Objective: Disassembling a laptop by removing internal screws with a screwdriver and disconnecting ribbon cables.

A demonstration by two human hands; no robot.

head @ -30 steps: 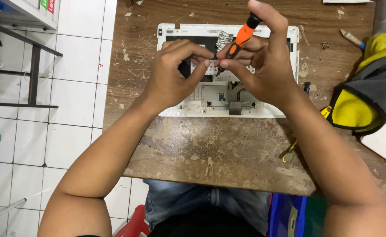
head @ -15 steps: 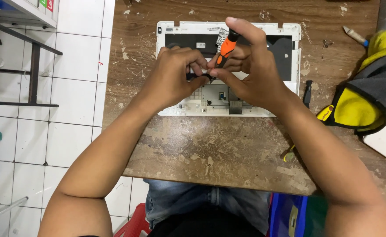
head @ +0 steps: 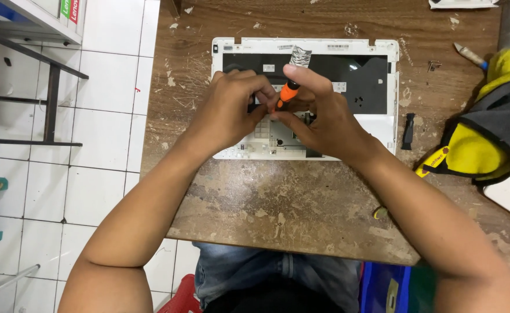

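Right hand (head: 324,119) grip pinching slim orange-handled screwdriver (head: 288,93), left hand (head: 229,113) steadying, over white laptop shell (head: 376,124).

2 hands (head: 231,113), 1 orange screwdriver (head: 288,93), 1 white laptop shell (head: 376,124).

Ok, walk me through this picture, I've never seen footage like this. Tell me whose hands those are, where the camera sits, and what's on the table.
The camera is worn on a person's head and looks down, so both bare hands are their own. The right hand grips an orange-handled screwdriver, tip down. The left hand rests beside it, fingers at the tool's tip. Under them lies an opened white laptop shell, inner side up, on a worn wooden table. To the right sit a small black part and a yellow-and-grey bag. White floor tiles show on the left.
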